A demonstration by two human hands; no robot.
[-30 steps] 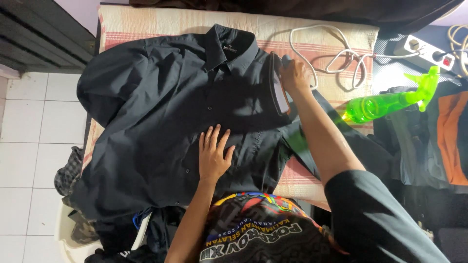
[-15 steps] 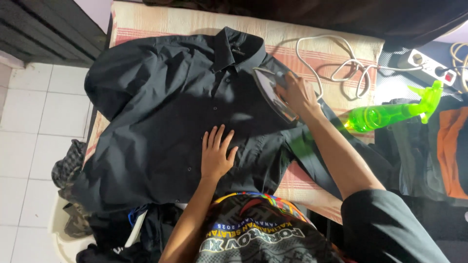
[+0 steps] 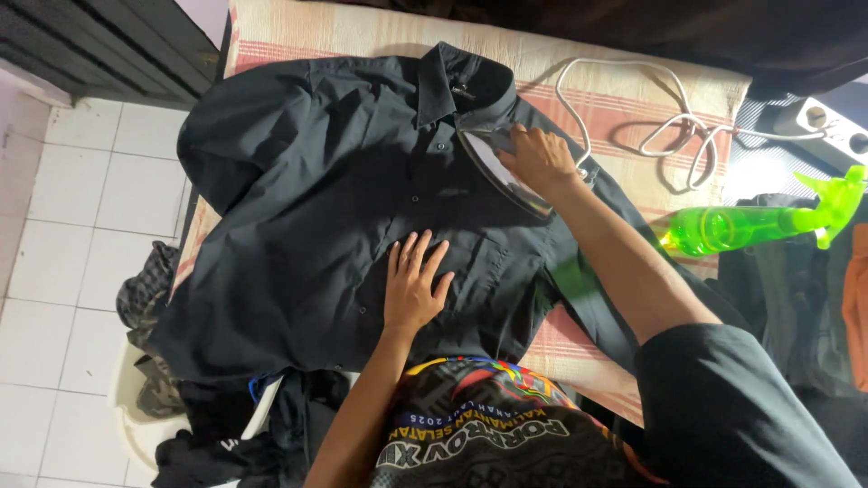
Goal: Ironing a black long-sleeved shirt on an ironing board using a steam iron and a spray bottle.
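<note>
A black button-up shirt (image 3: 344, 199) lies spread over a padded ironing surface (image 3: 633, 117) with a red-striped cloth. My left hand (image 3: 414, 285) rests flat on the shirt's front, fingers apart, near the button line. My right hand (image 3: 541, 158) grips the handle of an electric iron (image 3: 497, 167), which is tilted on its edge on the shirt just below the collar, its metal soleplate showing. The iron's white cord (image 3: 651, 126) loops across the cloth to the right.
A green spray bottle (image 3: 759, 224) lies at the right. A white power strip (image 3: 827, 126) sits at the far right. A basket with dark clothes (image 3: 181, 407) stands on the white tiled floor at lower left. Dark fabric lies along the top edge.
My right hand has slid the iron leftward and a little toward the collar. My left hand stays pressed on the shirt.
</note>
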